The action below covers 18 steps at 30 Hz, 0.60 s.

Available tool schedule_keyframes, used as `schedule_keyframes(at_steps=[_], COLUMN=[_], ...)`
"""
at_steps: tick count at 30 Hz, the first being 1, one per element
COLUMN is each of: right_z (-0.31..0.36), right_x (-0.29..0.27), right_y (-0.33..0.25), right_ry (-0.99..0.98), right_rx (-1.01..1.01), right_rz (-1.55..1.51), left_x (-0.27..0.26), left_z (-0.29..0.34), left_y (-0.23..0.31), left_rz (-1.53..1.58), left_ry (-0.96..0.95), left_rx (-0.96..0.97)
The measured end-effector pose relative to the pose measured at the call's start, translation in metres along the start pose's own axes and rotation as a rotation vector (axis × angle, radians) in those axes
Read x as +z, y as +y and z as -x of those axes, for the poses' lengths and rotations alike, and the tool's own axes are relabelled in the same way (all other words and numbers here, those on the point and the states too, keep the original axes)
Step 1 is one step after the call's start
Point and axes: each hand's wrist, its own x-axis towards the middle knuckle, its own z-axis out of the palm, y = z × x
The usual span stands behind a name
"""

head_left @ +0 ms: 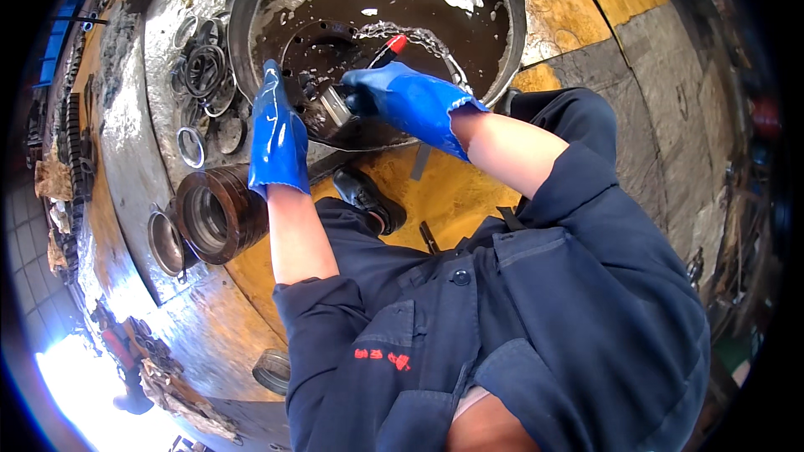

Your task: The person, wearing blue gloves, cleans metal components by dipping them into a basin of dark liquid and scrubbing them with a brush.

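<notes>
A round dark metal part with holes along its rim (321,31) lies partly in the dark liquid of a wide basin (241,42). My left hand (279,130), in a blue rubber glove, grips its left edge; the fingers run nearly straight along it and the thumb is hidden. In my right hand (394,94), also gloved in blue, is a flat brush (337,106) with a metal band and a red-tipped dark handle. The hand is closed round it, with the bristles down against the part. A chain (431,43) curves through the liquid beside the handle.
Several metal rings (203,71) lie heaped left of the basin. Nearer me stand a thick brown ring-shaped part (219,216) and a shallow metal cup (170,243). A single ring (272,371) lies by my left sleeve. My shoe (368,199) is close to the basin.
</notes>
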Motion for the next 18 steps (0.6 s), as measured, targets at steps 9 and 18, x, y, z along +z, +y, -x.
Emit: schedule_keyframes(at_steps=[9,18], right_z=[-0.045,-0.07], right_x=[-0.034,-0.003], right_y=[0.003,-0.017], right_ry=[0.114,0.041], right_rx=[-0.194,-0.876], right_rz=[1.046,1.512], left_x=[0.012,0.014], left_z=[-0.011,-0.005], left_y=[0.01,-0.011], left_rz=[0.25,0.018], left_ry=[-0.034,0.074], left_rx=[-0.06,0.15])
